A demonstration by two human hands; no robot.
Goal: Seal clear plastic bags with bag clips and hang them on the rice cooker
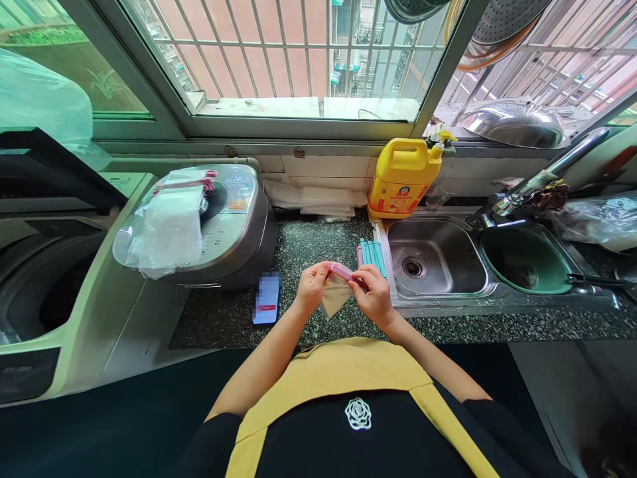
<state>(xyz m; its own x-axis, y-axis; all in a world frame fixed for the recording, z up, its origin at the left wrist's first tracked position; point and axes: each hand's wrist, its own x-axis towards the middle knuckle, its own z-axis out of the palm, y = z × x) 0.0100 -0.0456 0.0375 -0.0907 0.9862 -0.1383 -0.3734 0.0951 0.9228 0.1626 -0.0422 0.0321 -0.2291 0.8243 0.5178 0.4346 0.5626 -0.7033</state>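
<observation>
Over the dark speckled counter [229, 318] my left hand [312, 287] and my right hand [374, 295] meet on a small clear plastic bag [334, 299] with a pink sealing clip [343, 272] across its top. Both hands are closed in pinches, the left on the clip's left end and the bag's edge, the right on the clip's right end. Just beyond my hands, several teal and pink sealing clips [372, 254] lie beside the sink.
A steel sink [432, 262] and a green basin [525, 259] are at right, with a yellow detergent jug [403, 176] behind. A rice cooker [223, 219] topped with plastic bags [166, 229] stands at left. A phone [267, 299] lies on the counter. A washing machine [44, 279] is far left.
</observation>
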